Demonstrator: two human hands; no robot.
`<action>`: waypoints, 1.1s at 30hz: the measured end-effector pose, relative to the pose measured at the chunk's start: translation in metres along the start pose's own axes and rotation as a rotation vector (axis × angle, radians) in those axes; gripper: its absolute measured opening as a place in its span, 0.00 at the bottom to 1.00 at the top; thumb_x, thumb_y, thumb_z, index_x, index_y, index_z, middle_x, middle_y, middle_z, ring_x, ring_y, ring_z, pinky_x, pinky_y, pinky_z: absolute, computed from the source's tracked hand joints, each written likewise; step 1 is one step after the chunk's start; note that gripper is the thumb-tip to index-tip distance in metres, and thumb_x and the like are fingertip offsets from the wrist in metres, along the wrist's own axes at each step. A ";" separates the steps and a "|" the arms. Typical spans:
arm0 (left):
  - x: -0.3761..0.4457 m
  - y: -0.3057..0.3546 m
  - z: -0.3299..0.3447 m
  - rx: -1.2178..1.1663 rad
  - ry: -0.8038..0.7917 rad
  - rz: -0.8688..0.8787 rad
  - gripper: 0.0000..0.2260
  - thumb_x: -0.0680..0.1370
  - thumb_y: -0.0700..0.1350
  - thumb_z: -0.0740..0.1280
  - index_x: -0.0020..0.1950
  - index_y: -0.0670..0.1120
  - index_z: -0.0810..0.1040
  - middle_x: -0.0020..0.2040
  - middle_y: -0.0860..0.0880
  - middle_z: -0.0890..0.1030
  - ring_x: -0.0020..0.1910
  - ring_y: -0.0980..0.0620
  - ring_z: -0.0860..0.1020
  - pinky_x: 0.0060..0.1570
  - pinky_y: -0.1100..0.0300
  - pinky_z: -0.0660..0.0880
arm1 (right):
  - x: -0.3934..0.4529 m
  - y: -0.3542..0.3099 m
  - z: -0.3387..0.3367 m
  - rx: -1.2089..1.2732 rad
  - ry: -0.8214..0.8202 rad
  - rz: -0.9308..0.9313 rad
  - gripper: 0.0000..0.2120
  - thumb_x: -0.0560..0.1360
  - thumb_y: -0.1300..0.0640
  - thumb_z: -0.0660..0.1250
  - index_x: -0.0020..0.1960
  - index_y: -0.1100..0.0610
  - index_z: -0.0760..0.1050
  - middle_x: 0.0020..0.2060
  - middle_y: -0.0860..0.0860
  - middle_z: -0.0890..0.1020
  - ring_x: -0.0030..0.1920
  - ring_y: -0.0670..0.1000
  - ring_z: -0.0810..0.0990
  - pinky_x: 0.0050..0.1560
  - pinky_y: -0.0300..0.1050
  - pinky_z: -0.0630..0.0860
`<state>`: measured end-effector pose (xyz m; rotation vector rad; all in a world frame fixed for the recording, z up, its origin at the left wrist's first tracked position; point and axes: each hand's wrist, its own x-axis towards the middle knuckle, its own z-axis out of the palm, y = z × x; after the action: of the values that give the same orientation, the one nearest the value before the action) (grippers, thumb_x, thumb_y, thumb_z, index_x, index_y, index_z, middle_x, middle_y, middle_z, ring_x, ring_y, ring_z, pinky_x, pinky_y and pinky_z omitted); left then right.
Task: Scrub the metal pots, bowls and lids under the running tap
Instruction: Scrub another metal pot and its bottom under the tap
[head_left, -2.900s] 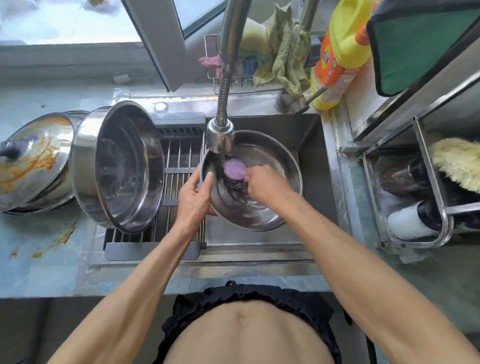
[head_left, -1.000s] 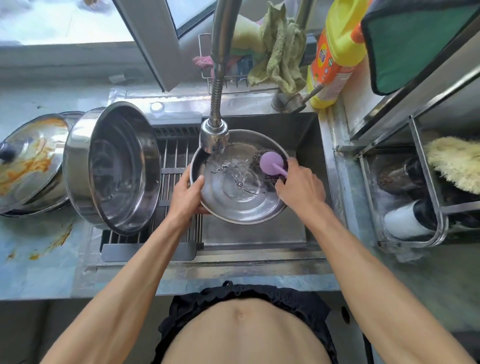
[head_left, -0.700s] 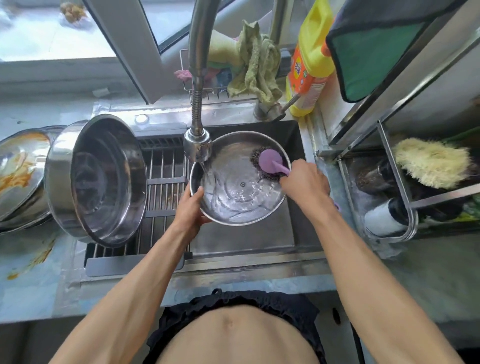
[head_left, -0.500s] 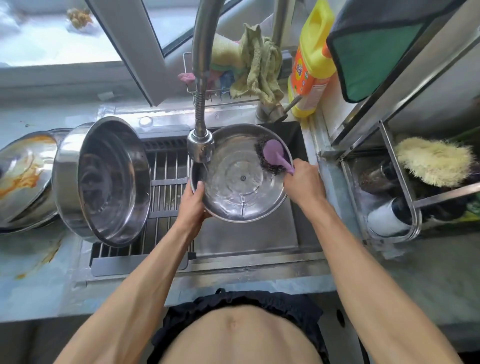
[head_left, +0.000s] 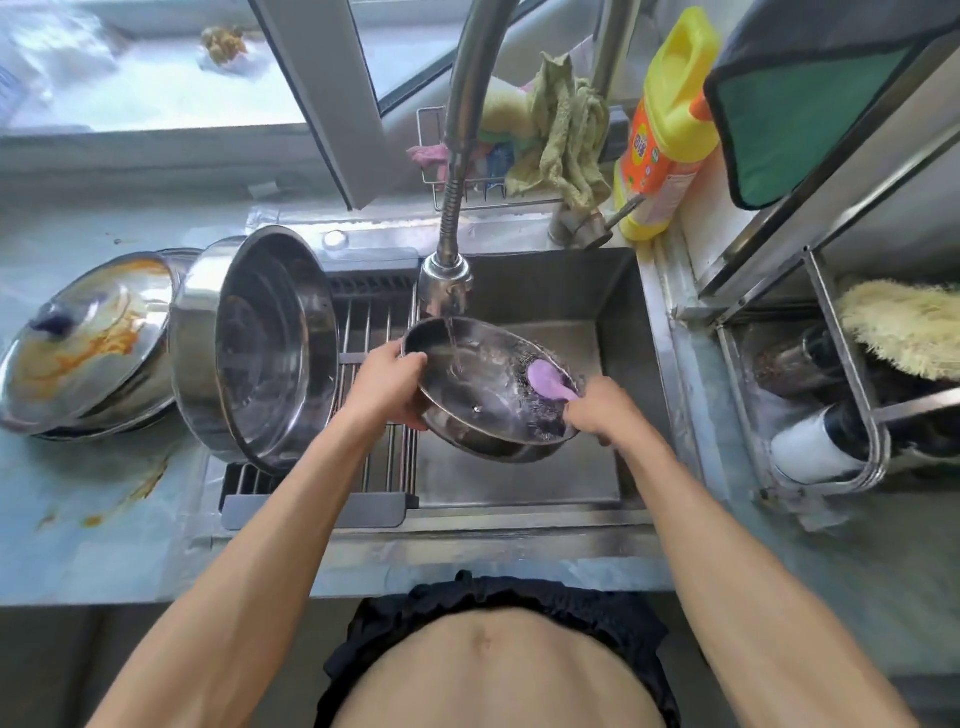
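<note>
Sunlight from the window falls on a steel sink (head_left: 618, 291) where the tap (head_left: 445, 280) runs into a tilted bowl (head_left: 483, 395). His left hand (head_left: 387, 382) grips the bowl's near-left rim; his right hand (head_left: 602, 410) is curled round a purple-handled brush (head_left: 545, 379) pressed inside it. Wet steel like that looks stiff, light and slippery, so the rim seems the safest hold. On the desk a greasy lid (head_left: 83, 338) waits beside a pot (head_left: 260, 343) tipped on its side.

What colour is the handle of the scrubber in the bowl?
Light purple: the scrubber handle, held by the right hand, shows best in the head view.
</note>
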<state>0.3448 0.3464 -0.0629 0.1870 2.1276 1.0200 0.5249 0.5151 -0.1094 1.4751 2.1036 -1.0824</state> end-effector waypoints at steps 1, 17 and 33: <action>0.005 -0.004 0.006 -0.030 -0.032 -0.042 0.07 0.82 0.40 0.59 0.49 0.46 0.76 0.41 0.43 0.79 0.25 0.51 0.81 0.25 0.53 0.80 | -0.001 0.004 -0.006 -0.003 0.023 0.021 0.10 0.72 0.62 0.66 0.53 0.61 0.77 0.44 0.58 0.79 0.38 0.57 0.77 0.32 0.41 0.70; 0.017 -0.044 0.048 -0.481 -0.151 -0.149 0.12 0.81 0.31 0.63 0.56 0.47 0.79 0.56 0.40 0.84 0.43 0.48 0.85 0.36 0.54 0.84 | -0.020 0.012 -0.041 0.305 0.536 -0.477 0.10 0.75 0.63 0.59 0.40 0.49 0.71 0.29 0.45 0.69 0.32 0.53 0.68 0.32 0.46 0.65; -0.021 0.001 0.002 -0.057 0.007 0.092 0.22 0.77 0.38 0.60 0.54 0.66 0.80 0.35 0.48 0.83 0.33 0.50 0.80 0.43 0.38 0.84 | 0.008 0.027 0.031 0.164 0.041 -0.043 0.11 0.74 0.56 0.69 0.55 0.57 0.80 0.47 0.56 0.83 0.42 0.56 0.80 0.35 0.40 0.71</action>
<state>0.3609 0.3391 -0.0508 0.2557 2.1095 1.1350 0.5422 0.5015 -0.1450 1.5441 2.1277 -1.2786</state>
